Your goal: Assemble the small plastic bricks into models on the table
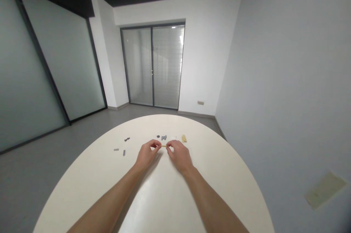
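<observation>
Between my two hands runs a thin yellow strip [163, 146], too small for me to make out its exact kind. My left hand [148, 153] pinches its left end between thumb and fingers. The right end sits in the pinch of my right hand [179, 154]. Just beyond the hands lie a small group of grey pieces [163, 137] and a small dark piece [158, 136]. A yellow block-like piece [184, 138] rests on the table past my right hand. Something small and whitish beside it is partly hidden by that hand.
The round white table [164, 203] carries more small parts at the left: dark pieces [127, 139], a light grey piece [116, 149] and a grey piece [124, 153]. A plain wall [287, 79] stands at the right, and glass doors [152, 66] are behind the table.
</observation>
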{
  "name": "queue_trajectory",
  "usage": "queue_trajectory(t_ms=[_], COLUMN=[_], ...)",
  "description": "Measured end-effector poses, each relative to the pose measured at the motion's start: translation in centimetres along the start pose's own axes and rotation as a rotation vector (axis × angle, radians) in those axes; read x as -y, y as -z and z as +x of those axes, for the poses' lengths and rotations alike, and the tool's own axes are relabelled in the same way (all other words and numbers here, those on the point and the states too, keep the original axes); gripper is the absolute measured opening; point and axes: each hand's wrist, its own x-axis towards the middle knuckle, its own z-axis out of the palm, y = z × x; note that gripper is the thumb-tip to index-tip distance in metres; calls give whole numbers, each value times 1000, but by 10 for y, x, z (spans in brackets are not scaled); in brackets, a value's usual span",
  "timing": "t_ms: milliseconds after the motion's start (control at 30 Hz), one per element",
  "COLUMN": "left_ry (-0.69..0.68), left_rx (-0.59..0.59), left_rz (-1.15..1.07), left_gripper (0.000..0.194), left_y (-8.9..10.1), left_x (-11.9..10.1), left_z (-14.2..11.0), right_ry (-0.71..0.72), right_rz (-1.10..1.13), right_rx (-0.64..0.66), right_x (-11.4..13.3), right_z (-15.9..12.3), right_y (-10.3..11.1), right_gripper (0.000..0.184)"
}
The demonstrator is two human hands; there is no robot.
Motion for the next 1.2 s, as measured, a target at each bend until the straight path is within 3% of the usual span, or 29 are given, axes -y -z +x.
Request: queue_trajectory(t_ms=[667,1200], left_ry=[24,16], left_rx=[-2,-12], left_rz=[25,14], left_gripper=[28,27], left_y=[0,1], left_x=[1,0], left_z=[-1,0], right_ry=[6,21], right_rz=[-13,22], right_rx=[-11,51], right_x=[-1,-1], right_z=[0,-2], right_y=[-1,-2], right_gripper=[8,5])
